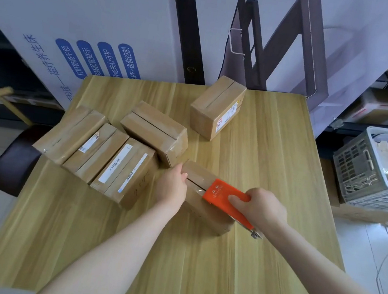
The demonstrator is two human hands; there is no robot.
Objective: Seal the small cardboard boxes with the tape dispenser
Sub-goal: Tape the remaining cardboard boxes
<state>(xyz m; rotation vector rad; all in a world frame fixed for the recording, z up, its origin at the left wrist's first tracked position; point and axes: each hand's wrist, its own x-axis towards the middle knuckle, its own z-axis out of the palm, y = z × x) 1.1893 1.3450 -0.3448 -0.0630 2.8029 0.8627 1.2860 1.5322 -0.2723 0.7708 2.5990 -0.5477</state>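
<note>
Cardboard box (206, 213) gripped at far end by L hand (174, 185); tape dispenser (221, 195), clasped by R hand (262, 206), is set mid-seam, seam (196, 183) aimed at R arm (321, 264).

Three boxes (95, 150) in a row at left of table (273, 158); one box (216, 106) far; basket (379, 170) off right.

Soft, even overhead light is filling the scene; the boxes are casting only faint shadows on the desk (273, 158). Wide-angle distortion is bowing the desk edges, and the corners are blurring slightly. Glare is staying minimal.
</note>
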